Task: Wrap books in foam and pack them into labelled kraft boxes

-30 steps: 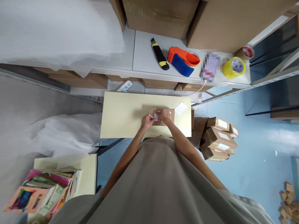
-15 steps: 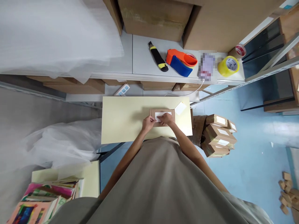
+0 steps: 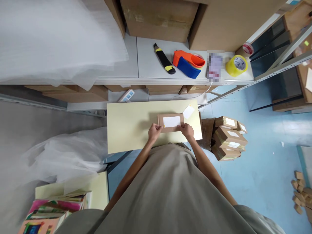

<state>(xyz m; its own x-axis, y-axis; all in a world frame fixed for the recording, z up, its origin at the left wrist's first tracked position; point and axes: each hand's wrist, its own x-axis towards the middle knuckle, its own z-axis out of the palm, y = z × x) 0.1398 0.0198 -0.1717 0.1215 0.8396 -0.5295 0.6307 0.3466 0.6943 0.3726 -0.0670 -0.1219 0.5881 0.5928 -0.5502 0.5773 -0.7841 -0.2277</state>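
A small flat cardboard box (image 3: 170, 129) lies on the pale yellow table (image 3: 129, 126) with a white label (image 3: 172, 121) on its top face. My left hand (image 3: 154, 132) is closed at the box's lower left edge, fingertips pinched near the label's corner. At the lower right edge my right hand (image 3: 187, 131) is also closed, its thumb near the label's right end. A loose white slip of paper (image 3: 188, 111) rests on the table just beyond the box's right corner.
On the shelf ahead are a utility knife (image 3: 164, 59), an orange and blue tape dispenser (image 3: 187, 63), a blurred-out phone-like item (image 3: 214, 66) and a yellow tape roll (image 3: 236, 65). Labelled boxes (image 3: 230, 138) are stacked at right; books (image 3: 53, 208) lie lower left beside white sheeting (image 3: 70, 152).
My right hand has moved off the middle of the label to the box's right edge, leaving the label uncovered. My left hand stays at the left edge.
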